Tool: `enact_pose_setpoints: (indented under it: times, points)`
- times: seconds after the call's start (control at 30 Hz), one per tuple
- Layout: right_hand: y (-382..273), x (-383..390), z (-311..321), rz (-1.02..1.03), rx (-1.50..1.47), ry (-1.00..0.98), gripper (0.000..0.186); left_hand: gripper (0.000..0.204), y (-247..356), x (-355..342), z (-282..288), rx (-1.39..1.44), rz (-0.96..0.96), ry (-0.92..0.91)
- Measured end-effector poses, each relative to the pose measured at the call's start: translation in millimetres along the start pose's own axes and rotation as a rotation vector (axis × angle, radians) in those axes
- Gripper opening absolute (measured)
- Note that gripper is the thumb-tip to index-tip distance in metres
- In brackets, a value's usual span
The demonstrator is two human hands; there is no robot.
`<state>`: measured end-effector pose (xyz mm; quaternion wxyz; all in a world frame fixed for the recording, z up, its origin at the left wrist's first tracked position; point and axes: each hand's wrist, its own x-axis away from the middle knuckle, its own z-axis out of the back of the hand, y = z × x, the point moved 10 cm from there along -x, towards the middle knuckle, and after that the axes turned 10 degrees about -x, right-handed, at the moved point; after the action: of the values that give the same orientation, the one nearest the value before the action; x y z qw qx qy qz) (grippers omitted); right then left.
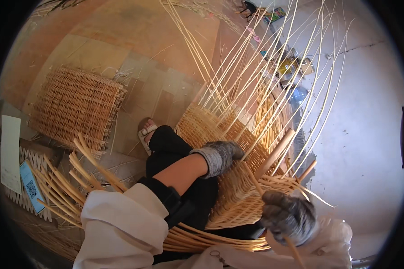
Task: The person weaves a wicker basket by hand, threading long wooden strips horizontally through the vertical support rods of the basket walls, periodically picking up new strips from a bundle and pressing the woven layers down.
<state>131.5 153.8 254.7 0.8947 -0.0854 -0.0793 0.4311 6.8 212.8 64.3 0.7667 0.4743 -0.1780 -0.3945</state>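
While the right hand (289, 217) clamps a rod (294, 252), the left hand (222, 158), grip unclear, should steady the basket (235, 201) beneath.

No words or numbers can be read. The one clear printed mark is a black-and-white square code (31, 189), set on a light blue card (37, 205) at the far left. The card stands tilted, its top leaning left, over a pale zigzag-edged surface (26, 154). Any print on the small multicoloured item (274, 15) near the top is too tiny to make out.
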Motion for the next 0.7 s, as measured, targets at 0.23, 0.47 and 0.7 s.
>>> enact_pose_setpoints:
  times: [0.23, 0.47, 0.7]
  points:
    - [15, 14, -29, -0.005, -0.095, 0.145, 0.030, 0.038, -9, 15, 15, -0.194, 0.040, 0.161]
    - [21, 16, -21, 0.085, -0.410, 0.245, 0.024, 0.027, 43, 35, 73, 0.401, -0.056, 0.640]
    - [-21, 45, -8, 0.716, -0.755, 0.201, 0.050, 0.076, 62, 4, 23, 1.471, 0.047, 0.221]
